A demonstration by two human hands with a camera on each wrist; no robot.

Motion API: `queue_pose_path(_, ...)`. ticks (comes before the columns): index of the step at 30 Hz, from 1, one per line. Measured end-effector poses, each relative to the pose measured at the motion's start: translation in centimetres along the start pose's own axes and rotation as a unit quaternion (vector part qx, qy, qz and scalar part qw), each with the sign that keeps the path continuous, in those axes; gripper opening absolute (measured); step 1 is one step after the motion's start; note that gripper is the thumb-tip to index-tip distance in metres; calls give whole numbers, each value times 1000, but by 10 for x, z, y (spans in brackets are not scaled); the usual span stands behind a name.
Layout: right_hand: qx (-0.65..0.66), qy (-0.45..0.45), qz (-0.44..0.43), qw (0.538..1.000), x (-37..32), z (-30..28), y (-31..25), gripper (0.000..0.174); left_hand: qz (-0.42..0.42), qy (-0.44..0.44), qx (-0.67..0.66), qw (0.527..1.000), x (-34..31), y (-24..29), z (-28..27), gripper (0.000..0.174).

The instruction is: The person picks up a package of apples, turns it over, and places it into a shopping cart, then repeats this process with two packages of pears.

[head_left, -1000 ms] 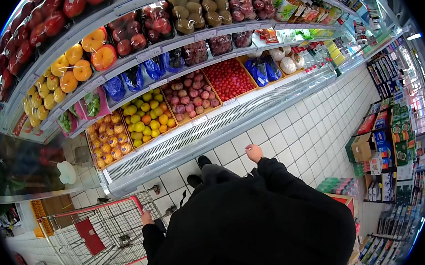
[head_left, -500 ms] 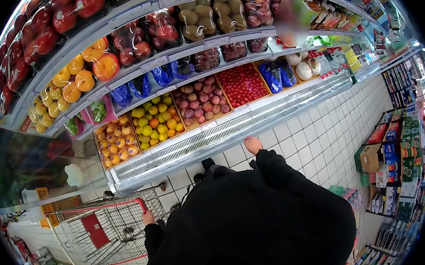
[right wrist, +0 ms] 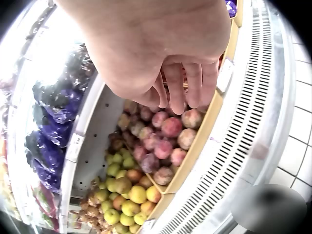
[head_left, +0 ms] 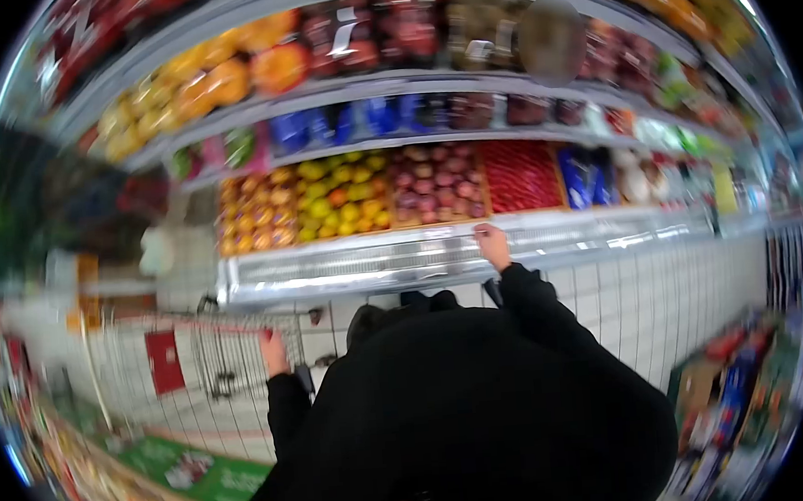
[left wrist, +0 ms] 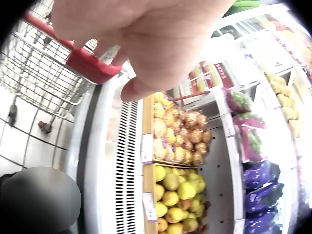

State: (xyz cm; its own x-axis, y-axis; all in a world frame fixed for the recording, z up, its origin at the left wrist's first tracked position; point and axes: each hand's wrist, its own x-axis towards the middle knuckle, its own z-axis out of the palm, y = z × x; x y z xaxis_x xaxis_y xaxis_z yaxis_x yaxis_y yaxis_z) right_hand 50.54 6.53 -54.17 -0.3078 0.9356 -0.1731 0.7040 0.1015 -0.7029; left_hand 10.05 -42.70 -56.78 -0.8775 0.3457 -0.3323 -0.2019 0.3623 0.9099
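Note:
My left hand is at the handle end of the wire shopping cart. In the left wrist view, that hand has its fingers curled round the red handle. Over the display's front ledge, my right hand holds nothing. The right wrist view has this hand with loosely bent fingers, in front of the reddish-purple fruit. Beside that fruit lie yellow-green fruits. Whether the right fingertips touch anything cannot be told.
Wrapped orange fruits, red small fruits and blue packages fill the lowest level. More packed fruit stands on the shelves above. A vented metal ledge runs along the front. Boxed goods stand at right.
The head view has turned, so the display now lies nearly level across it. My right hand has come from over the floor to the display's ledge. The left still grips the cart.

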Motion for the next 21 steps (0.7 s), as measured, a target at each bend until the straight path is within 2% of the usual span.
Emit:
queue_pose_path(1,7,-17,-9,1000,12,5,-5,22,-31,50,99,993,3,9,1,52)
queue_pose_path(2,59,-31,-43,997,23,9,-15,22,-9,83,116,990,14,11,1,56)
queue_pose_path(3,113,-41,-71,990,34,13,-26,22,-56,63,102,991,-15,101,22,60)
queue_pose_path(5,143,-70,-124,979,48,15,-65,21,19,89,63,994,8,111,20,60)
queue_pose_path(6,199,-103,-109,968,46,12,-96,22,58,99,46,992,21,115,19,60)
queue_pose_path(7,255,-132,-92,954,46,12,-126,24,105,105,49,988,23,143,24,59)
queue_pose_path(8,261,-152,-117,946,52,16,-142,25,104,107,60,987,24,168,27,59)
queue_pose_path(11,310,-176,-92,930,43,20,-208,24,115,100,68,986,19,226,26,57)
queue_pose_path(14,293,-179,-104,933,39,33,-239,24,119,81,45,989,40,233,17,55)
queue_pose_path(18,317,-187,-64,928,31,48,-260,27,120,52,36,991,60,240,8,52)
queue_pose_path(21,393,-217,-4,894,29,57,-269,29,115,16,-5,993,78,245,8,50)
